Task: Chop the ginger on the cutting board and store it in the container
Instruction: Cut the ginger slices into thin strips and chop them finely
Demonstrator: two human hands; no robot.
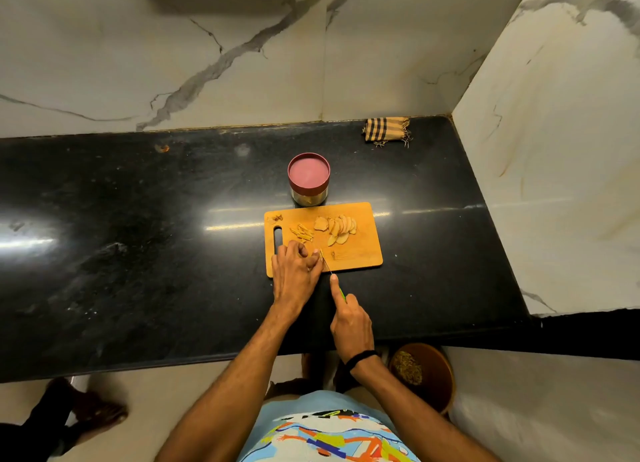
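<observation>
Both at the board's [360,253] near left corner: my left hand [296,273] pins ginger [321,252] under curled fingers, my right hand [349,318] grips the knife [342,294].

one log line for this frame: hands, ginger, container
phase: chopping | left hand: holds ginger piece on cutting board | right hand: grips knife | slices, strips on board | container: lid on, behind board

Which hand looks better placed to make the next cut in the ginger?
Right. The right hand grips the knife, blade on the cutting board; the left hand is curled beside it, without a tool.
</observation>
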